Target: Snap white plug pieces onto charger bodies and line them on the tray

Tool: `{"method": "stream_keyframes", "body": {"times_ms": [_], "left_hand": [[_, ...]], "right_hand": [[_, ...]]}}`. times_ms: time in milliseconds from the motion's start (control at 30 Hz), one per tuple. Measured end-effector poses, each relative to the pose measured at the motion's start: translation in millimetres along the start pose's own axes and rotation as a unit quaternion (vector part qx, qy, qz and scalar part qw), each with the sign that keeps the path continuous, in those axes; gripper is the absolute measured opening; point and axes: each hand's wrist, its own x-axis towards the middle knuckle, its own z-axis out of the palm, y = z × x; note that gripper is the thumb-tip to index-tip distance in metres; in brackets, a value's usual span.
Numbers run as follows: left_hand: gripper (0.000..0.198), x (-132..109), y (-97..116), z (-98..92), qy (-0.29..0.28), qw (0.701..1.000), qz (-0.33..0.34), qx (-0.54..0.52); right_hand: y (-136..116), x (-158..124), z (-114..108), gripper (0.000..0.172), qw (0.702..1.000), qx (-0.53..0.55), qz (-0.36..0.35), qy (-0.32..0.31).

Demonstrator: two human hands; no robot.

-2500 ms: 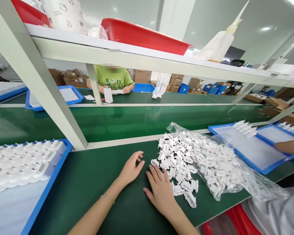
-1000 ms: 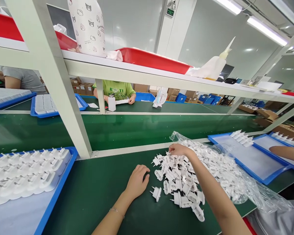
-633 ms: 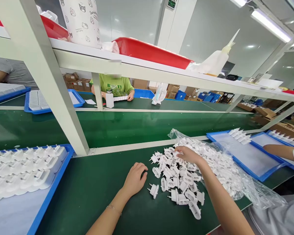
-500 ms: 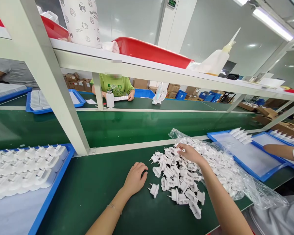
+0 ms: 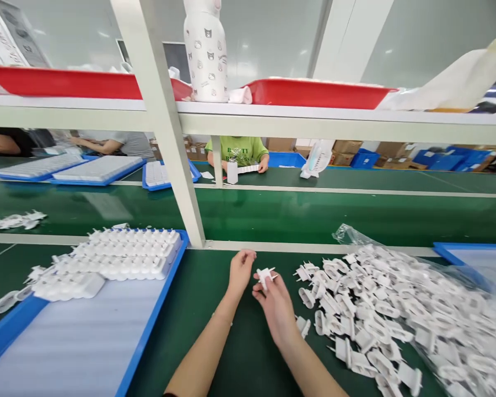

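Green counter (image 5: 215,342): the right hand (image 5: 278,311), withdrawn from the pile (image 5: 367,309), now pinches one plug (image 5: 265,275) in its fingers beside the left hand (image 5: 240,271), whose fingers are loosely open.

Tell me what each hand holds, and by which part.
The right hand pinches one white plug piece by its body, prongs free. The left hand beside it holds nothing visible.

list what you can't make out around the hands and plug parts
Head view:
Too small to tell: whether the left hand touches the plug part held by the right hand.
Blurred inside the clear bag: pile of plug parts, right end.
Cut off by left and bottom edges: blue tray.
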Motion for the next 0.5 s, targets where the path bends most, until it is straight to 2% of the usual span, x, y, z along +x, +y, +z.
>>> {"method": "stream_keyframes", "body": {"times_ms": [100,167,233,300,400,500], "left_hand": [[0.021,12,1,-34.1,0.051,0.999,-0.009,-0.003],[0.023,13,-4,-50.9,0.063,0.998,-0.018,-0.006],[0.023,11,-11,-59.0,0.068,0.997,-0.027,-0.012],[0.023,5,-16,-58.1,0.074,0.996,-0.034,-0.020],[0.023,-8,-20,-46.3,0.079,0.996,-0.035,-0.026],[0.021,-19,-22,-34.1,0.040,0.997,-0.032,-0.052]], "right_hand": [[24,4,1,0.031,0.999,-0.015,0.017,0.036],[23,12,-13,0.033,0.996,-0.037,-0.012,0.083],[17,19,-26,0.033,0.991,-0.053,-0.049,0.117],[14,23,-30,0.032,0.987,-0.065,-0.072,0.127],[23,20,-19,0.034,0.988,-0.090,-0.073,0.099],[39,15,-12,0.041,0.990,-0.114,-0.044,0.072]]}}
